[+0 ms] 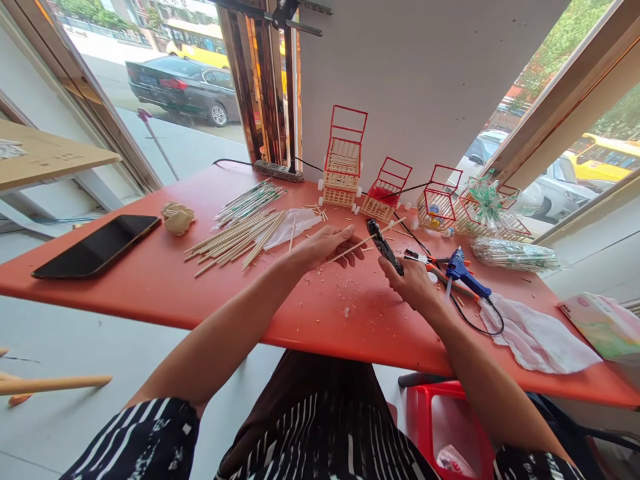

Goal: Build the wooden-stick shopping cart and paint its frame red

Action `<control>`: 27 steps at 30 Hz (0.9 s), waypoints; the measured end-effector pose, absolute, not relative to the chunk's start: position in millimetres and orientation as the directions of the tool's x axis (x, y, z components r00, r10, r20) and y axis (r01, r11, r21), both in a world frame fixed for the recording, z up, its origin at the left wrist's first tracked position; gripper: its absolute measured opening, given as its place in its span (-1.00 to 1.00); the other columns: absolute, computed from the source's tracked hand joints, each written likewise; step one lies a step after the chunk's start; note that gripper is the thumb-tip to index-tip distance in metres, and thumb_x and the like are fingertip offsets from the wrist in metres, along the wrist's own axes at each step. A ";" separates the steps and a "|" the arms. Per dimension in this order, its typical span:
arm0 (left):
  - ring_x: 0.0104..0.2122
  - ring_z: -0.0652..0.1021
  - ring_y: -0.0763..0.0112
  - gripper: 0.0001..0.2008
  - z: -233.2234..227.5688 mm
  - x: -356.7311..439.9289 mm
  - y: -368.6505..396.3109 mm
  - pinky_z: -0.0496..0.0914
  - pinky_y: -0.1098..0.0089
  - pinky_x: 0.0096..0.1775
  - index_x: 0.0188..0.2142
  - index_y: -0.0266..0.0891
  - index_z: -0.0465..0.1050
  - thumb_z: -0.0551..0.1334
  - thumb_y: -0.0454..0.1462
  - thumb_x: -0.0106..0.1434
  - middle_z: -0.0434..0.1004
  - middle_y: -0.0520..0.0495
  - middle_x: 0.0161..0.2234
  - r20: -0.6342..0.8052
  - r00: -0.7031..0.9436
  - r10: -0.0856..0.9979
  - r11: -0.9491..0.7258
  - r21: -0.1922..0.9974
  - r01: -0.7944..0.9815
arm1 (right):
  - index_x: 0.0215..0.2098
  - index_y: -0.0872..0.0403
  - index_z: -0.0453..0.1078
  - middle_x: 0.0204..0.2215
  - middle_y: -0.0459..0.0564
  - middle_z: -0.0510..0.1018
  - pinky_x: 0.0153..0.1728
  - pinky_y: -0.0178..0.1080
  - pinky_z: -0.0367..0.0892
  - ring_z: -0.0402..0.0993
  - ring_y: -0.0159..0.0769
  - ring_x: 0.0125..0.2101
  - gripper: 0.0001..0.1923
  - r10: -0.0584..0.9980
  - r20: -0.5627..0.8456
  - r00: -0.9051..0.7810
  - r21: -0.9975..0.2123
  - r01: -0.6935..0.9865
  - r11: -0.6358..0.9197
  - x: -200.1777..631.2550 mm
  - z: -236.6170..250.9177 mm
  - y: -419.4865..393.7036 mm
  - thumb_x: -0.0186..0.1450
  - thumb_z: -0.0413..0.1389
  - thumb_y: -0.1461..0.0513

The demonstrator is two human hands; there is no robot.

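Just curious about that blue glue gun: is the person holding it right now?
No, the blue glue gun lies on the red table, beside the right hand, which grips black cutters.

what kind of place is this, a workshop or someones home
Likely a small street-side craft spot: an orange table by big windows facing parked cars, with a pile of wooden sticks, a blue glue gun and finished miniature carts. Home or shop is unclear.

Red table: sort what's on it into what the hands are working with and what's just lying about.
In use:
left hand holding a thin wooden stick
right hand gripping black cutters

Lying about:
phone
blue glue gun
stick pile
small basket carts
white cloth
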State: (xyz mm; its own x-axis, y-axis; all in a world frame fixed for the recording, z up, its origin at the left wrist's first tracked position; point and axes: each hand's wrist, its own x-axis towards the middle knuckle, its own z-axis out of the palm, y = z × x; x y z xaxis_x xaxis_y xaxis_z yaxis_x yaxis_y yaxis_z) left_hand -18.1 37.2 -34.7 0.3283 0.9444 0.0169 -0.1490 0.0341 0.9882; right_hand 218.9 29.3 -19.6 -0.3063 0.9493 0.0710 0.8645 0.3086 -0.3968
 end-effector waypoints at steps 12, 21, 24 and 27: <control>-0.61 0.47 0.53 -0.63 -32.0 -16.4 32.3 0.30 0.48 -0.54 -0.20 -0.37 0.61 0.43 -0.04 0.30 0.57 -0.04 -0.50 0.075 0.368 0.927 -0.044 0.995 -0.090 | -0.50 0.00 0.27 -0.52 0.02 0.53 -0.34 -0.21 0.15 0.46 -0.20 -0.43 -0.42 0.939 0.120 -0.322 -0.334 0.878 0.344 217.5 -22.8 29.0 0.46 -0.12 -0.20; -0.72 0.23 0.67 -0.75 -38.7 -15.1 36.9 0.01 0.51 -0.63 -0.24 -0.33 0.61 0.40 -0.14 0.29 0.39 0.09 -0.59 0.095 0.319 0.943 -0.079 0.995 -0.065 | -0.51 0.00 0.25 -0.50 0.02 0.53 -0.31 -0.21 0.14 0.46 -0.20 -0.40 -0.42 0.936 0.119 -0.332 -0.306 0.884 0.353 217.1 -22.1 29.0 0.46 -0.11 -0.20; -0.72 0.22 0.67 -0.73 -39.1 -14.9 37.3 0.01 0.51 -0.63 -0.25 -0.33 0.60 0.40 -0.13 0.28 0.38 0.10 -0.59 0.113 0.324 0.939 -0.097 0.993 -0.066 | -0.51 0.00 0.27 -0.50 0.04 0.55 -0.29 -0.20 0.17 0.48 -0.20 -0.40 -0.40 0.932 0.082 -0.352 -0.347 0.867 0.358 217.2 -19.5 28.6 0.45 -0.12 -0.22; -0.72 0.22 0.68 -0.74 -38.7 -14.5 36.7 0.02 0.52 -0.63 -0.23 -0.34 0.60 0.40 -0.14 0.28 0.39 0.10 -0.59 0.116 0.314 0.942 -0.106 0.993 -0.048 | -0.49 0.00 0.27 -0.49 0.03 0.56 -0.28 -0.20 0.19 0.48 -0.19 -0.41 -0.40 0.930 0.082 -0.358 -0.370 0.856 0.362 217.3 -18.5 28.1 0.43 -0.12 -0.24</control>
State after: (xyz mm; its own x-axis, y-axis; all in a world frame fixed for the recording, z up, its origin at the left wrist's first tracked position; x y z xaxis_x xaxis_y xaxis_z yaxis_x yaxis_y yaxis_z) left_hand -14.5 36.7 -38.7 0.3142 0.9423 0.1158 -0.0479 -0.1061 0.9932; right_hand 217.3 28.1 -18.5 -0.3576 0.9302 0.0823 0.8556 0.3617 -0.3704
